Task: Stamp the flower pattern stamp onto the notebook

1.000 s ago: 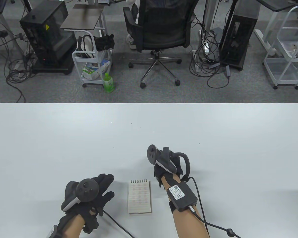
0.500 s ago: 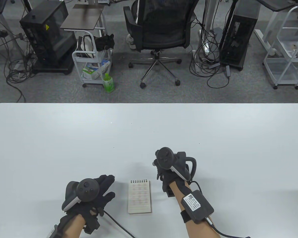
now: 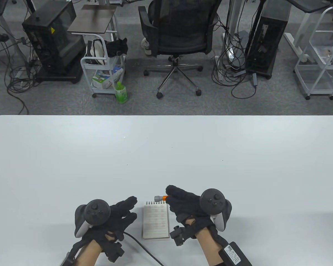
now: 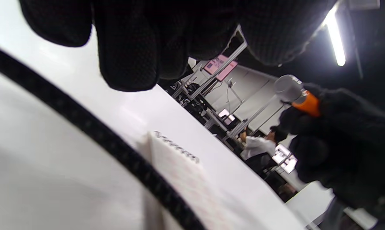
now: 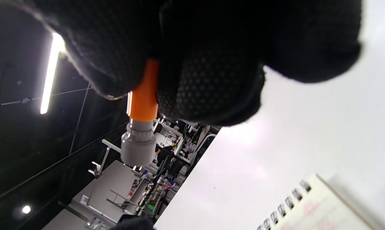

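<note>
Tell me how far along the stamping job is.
Done: the right hand holds the orange stamp, grey end pointing left, above the notebook's spiral edge. In hand: bringing it over the page; the left hand rests beside the notebook. Left: pressing stamp to paper. Faint pink marks show on the page.

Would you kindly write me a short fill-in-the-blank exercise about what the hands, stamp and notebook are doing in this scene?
1. The stamp has a grey tip and an ____ body.
2. The stamp is held by the ____ hand.
3. The notebook is bound along its far edge by a ____.
4. The left hand rests on the ____, beside the notebook.

Missing words: orange; right; spiral; table
</note>
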The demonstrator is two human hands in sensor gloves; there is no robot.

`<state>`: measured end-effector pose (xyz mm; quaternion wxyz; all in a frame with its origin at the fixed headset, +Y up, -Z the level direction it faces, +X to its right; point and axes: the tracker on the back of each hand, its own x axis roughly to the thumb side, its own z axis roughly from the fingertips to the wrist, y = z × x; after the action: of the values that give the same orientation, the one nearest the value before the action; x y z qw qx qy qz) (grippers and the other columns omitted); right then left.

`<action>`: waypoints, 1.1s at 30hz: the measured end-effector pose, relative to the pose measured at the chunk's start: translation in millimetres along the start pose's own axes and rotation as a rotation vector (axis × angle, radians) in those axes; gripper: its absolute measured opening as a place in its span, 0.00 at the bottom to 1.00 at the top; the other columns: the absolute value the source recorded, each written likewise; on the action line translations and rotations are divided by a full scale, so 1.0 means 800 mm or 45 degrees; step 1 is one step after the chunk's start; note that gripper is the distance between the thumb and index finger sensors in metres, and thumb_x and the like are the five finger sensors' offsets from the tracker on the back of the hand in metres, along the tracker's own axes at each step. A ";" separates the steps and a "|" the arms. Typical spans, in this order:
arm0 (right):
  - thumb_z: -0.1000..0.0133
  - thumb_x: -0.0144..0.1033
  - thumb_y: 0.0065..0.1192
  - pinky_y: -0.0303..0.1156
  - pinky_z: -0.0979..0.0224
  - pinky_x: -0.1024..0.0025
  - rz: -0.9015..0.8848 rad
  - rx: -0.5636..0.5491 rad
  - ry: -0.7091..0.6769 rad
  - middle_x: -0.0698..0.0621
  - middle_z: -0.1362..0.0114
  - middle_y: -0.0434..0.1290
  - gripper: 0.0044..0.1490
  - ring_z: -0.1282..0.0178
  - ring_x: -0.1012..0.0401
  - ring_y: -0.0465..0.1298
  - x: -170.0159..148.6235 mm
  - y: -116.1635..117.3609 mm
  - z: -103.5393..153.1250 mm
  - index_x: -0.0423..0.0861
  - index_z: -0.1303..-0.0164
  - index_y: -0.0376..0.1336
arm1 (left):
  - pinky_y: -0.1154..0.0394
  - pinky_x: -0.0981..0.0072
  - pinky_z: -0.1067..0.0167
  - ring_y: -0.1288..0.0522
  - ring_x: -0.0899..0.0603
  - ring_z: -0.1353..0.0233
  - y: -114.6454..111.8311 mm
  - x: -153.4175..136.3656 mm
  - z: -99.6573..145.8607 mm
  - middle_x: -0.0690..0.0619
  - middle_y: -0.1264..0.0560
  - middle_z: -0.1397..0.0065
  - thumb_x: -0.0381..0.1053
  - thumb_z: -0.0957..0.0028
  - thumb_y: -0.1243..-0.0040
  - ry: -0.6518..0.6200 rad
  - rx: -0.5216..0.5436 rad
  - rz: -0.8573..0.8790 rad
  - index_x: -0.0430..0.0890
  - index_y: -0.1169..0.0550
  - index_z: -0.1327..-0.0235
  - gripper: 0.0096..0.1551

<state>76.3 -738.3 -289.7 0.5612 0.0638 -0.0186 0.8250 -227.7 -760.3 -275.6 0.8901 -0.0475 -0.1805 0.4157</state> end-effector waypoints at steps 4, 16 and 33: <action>0.56 0.38 0.76 0.80 0.59 0.57 -0.125 0.045 0.003 0.42 0.47 0.81 0.30 0.62 0.52 0.86 -0.005 0.010 0.001 0.46 0.42 0.73 | 0.29 0.35 0.48 0.18 0.35 0.46 -0.009 0.008 -0.008 0.38 0.24 0.35 0.56 0.55 0.40 -0.032 0.098 0.254 0.40 0.28 0.33 0.37; 0.56 0.37 0.76 0.80 0.59 0.57 -0.127 0.129 -0.053 0.42 0.46 0.81 0.30 0.61 0.52 0.86 -0.003 0.029 0.012 0.46 0.42 0.72 | 0.21 0.43 0.57 0.12 0.44 0.61 -0.020 0.030 -0.016 0.43 0.15 0.49 0.52 0.57 0.35 -0.106 0.218 0.357 0.38 0.19 0.45 0.29; 0.56 0.37 0.77 0.80 0.59 0.57 -0.158 0.063 -0.048 0.42 0.47 0.81 0.30 0.62 0.52 0.86 -0.008 0.015 0.009 0.45 0.43 0.73 | 0.23 0.41 0.55 0.14 0.44 0.61 0.009 0.020 -0.008 0.41 0.16 0.49 0.50 0.56 0.37 -0.055 0.276 0.303 0.37 0.19 0.45 0.29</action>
<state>68.3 -749.5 -282.7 0.6091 0.0942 -0.0047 0.7875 -221.3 -743.0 -279.1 0.8305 0.0368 -0.1469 0.5361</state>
